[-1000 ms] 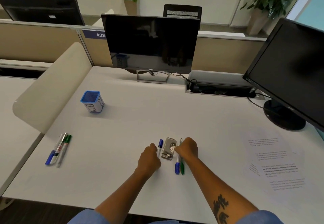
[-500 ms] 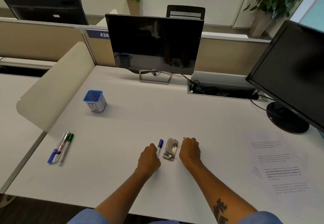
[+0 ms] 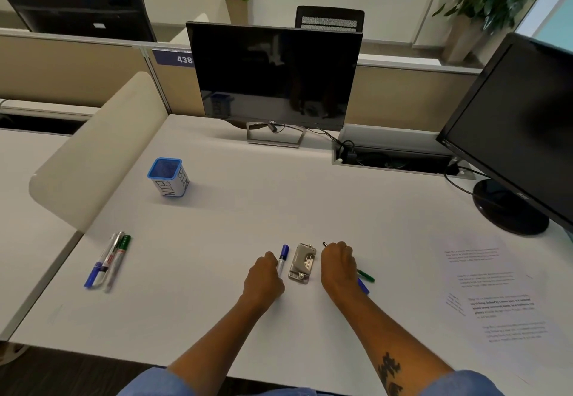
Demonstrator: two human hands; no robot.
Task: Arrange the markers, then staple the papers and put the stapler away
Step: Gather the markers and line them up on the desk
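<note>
A small metal stapler [image 3: 303, 262] lies flat on the white desk [image 3: 217, 271] between my two hands. My left hand [image 3: 263, 274] is shut on a blue-capped marker [image 3: 282, 257] just left of the stapler. My right hand [image 3: 338, 267] is closed over two markers right of the stapler; a green end [image 3: 366, 276] and a blue end [image 3: 363, 287] stick out on its right side. Three more markers [image 3: 108, 261] lie side by side near the desk's left edge. Printed papers [image 3: 496, 296] lie overlapping at the right.
A blue-rimmed pen cup labelled BIN [image 3: 169, 177] stands at the back left. One monitor [image 3: 273, 76] stands at the back, a second monitor [image 3: 521, 123] with a round base at the right. A cable tray [image 3: 390, 157] is set into the desk. A beige divider [image 3: 93, 154] bounds the left side.
My right hand has closed over the two markers right of the stapler and turned them, so their ends now point right. The left hand still holds its marker.
</note>
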